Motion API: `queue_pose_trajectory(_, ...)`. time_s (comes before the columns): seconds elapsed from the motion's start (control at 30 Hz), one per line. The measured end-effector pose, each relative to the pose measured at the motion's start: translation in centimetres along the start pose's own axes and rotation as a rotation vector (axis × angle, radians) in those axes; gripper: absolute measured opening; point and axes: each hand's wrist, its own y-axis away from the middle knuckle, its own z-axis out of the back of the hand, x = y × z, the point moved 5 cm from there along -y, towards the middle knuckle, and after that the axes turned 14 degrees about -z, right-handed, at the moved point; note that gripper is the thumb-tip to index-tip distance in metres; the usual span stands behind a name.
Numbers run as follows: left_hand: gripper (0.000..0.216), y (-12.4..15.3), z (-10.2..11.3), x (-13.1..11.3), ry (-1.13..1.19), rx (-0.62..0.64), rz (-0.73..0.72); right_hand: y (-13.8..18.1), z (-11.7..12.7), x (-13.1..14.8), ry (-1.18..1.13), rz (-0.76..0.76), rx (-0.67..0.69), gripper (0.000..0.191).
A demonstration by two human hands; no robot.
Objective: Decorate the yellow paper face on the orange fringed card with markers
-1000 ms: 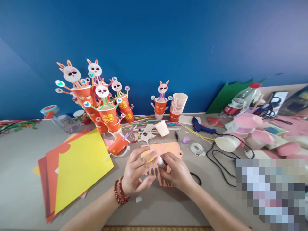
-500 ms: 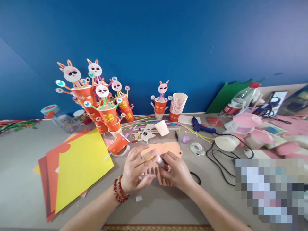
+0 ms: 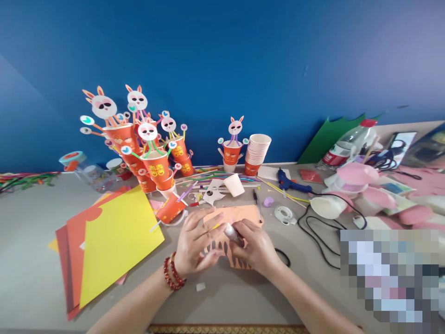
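My right hand (image 3: 255, 248) is closed around a glue stick (image 3: 232, 233), its whitish end pointing up and left toward my other hand. Beside it, my left hand (image 3: 200, 243) is open with its fingers spread, and I cannot make out anything held between them. Under both hands lies a peach-orange paper sheet (image 3: 245, 213), with a row of dark pointed oval shapes (image 3: 220, 248) along its near part. My hands hide some of the sheet. A black pen (image 3: 256, 202) rests at its upper right edge.
Yellow and red paper sheets (image 3: 121, 241) are stacked at left, near cups with rabbit heads (image 3: 148, 132). At the back are a cup stack (image 3: 257, 153) and straws. A blue glue gun (image 3: 292, 183), its cord, a tape roll (image 3: 284, 215) and a bottle (image 3: 347, 144) lie right.
Almost nothing differs. My left hand has shifted very slightly, and the glue stick in my right hand stays nearly in place over the peach-orange sheet.
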Motion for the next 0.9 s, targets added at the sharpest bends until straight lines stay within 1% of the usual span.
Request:
queue_pose_trajectory(0.27,0.046,-0.25,-0.09,-0.25,0.028,-0.006,-0.015,0.39,-0.51,-0.33,-0.004,0.033,0.008,0.018)
queue_pose_trajectory(0.43,0.044,-0.28,-0.05,0.08,0.031,-0.007,0.016,0.14,-0.22,-0.22,-0.014,0.006,-0.004,0.020)
queue_pose_trajectory(0.67,0.048,-0.16,-0.28,-0.32,0.078,-0.007,-0.013,0.22,-0.30,-0.32,-0.016,0.010,0.011,0.018)
queue_pose_trajectory(0.9,0.045,0.07,-0.25,0.10,0.115,-0.031,0.047,0.17,-0.04,-0.21,-0.015,0.001,0.006,0.018)
